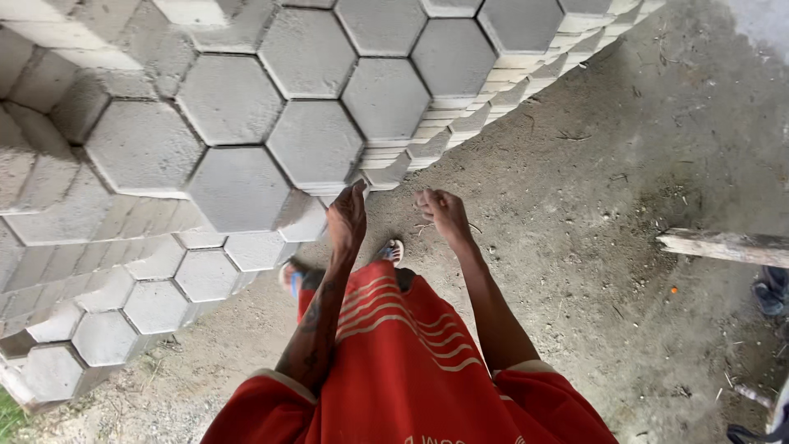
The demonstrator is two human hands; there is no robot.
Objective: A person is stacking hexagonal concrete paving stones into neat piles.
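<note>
I look down at tall stacks of grey hexagonal concrete pavers (238, 187) that fill the upper left. My left hand (347, 219) reaches toward the edge of the nearest stack, fingertips touching or almost touching a paver's lower corner, holding nothing. My right hand (442, 212) hovers beside it over the dirt floor, fingers loosely curled and empty. Below both hands I see my red shirt (403, 362) and my sandalled feet (393, 251).
Lower stacks of hexagonal pavers (156, 306) stand at the lower left. A wooden plank (723, 246) juts in from the right edge. Another person's shoe (768, 296) shows at the far right. The ground (608, 148) is packed dirt with scattered twigs.
</note>
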